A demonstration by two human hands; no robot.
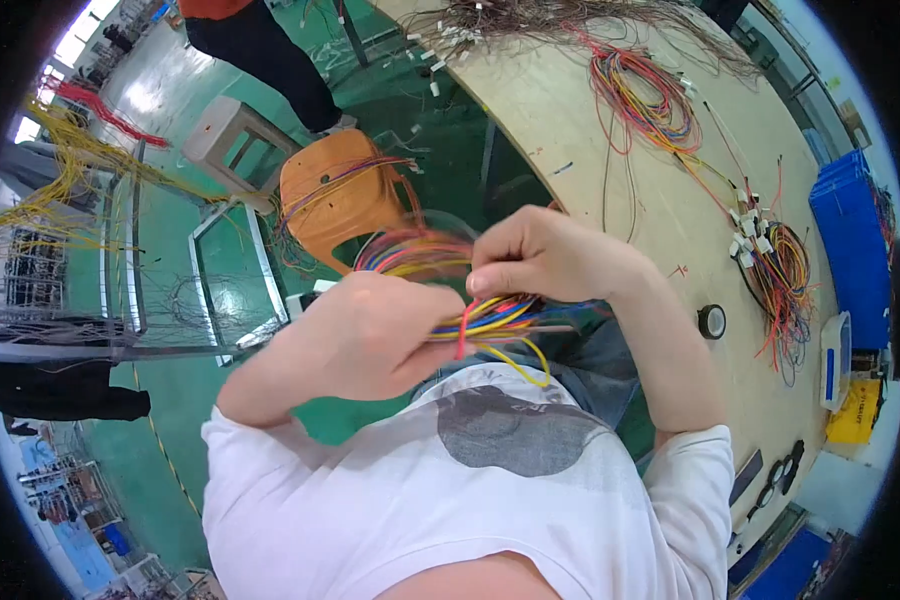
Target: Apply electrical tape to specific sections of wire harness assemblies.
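Both hands work chest-high: the left hand (370, 335) is wrapped around a bundle of coloured wires (490, 320), right hand (540, 255) fingers pinched on its strands. More finished-looking harnesses (780, 275) lie on the counter (570, 110); sorting seems midway.
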